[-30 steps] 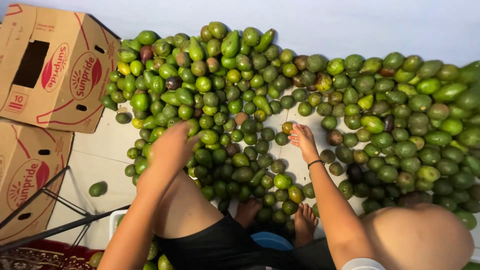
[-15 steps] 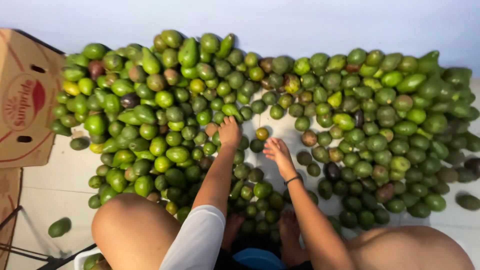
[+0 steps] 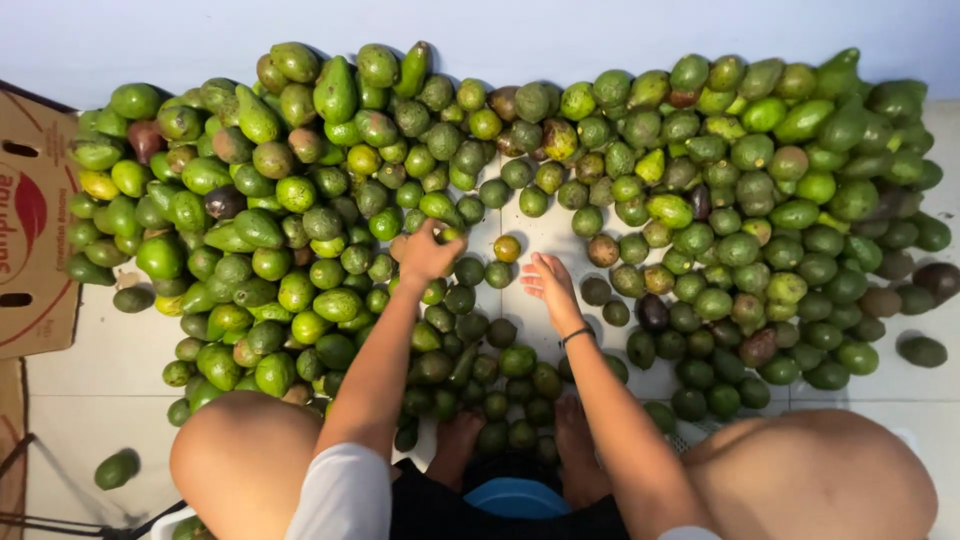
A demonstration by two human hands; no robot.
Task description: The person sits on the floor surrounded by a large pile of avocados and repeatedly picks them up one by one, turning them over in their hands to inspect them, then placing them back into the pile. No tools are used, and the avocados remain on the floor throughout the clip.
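Avocados (image 3: 330, 210) lie heaped in a broad pile on the pale tiled floor (image 3: 80, 390), spreading to both sides of the small yellow-orange fruit (image 3: 507, 248) that sits alone on a bare patch of tile near the middle. Compared with half a second ago, the left hand (image 3: 425, 255) has reached further in and now lies just left of that yellow-orange fruit, fingers curled down over a small green avocado (image 3: 448, 236) at the pile's edge, gripping it as far as can be seen; the right hand (image 3: 548, 285) has stayed just below and right of the fruit, open and flat, fingers spread, holding nothing. The avocados are mostly glossy green, some pear-shaped with long necks, others round; a few are dull brown or dark purple, and several show rough, speckled skin. Far left of the yellow-orange fruit stands a brown cardboard box (image 3: 30, 240) with hand slots, and one stray avocado (image 3: 117, 468) lies apart below it
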